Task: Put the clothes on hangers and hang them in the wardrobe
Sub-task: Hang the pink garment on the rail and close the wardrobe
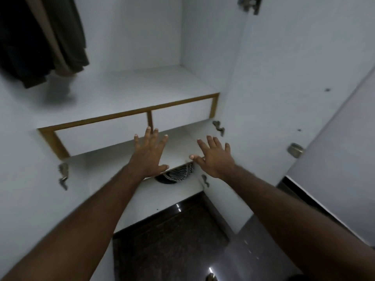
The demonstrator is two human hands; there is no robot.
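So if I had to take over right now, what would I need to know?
Left hand: open, fingers spread, holding nothing.
Right hand: open too, holding nothing.
Both reach toward the low shelf under the two drawers.
Clothes: some dark ones hang at the wardrobe's upper left.
A patterned cloth pokes out under the low shelf.
Done: those clothes are hung.
Left: no hanger or loose garment is in hand; maybe check that patterned cloth next.
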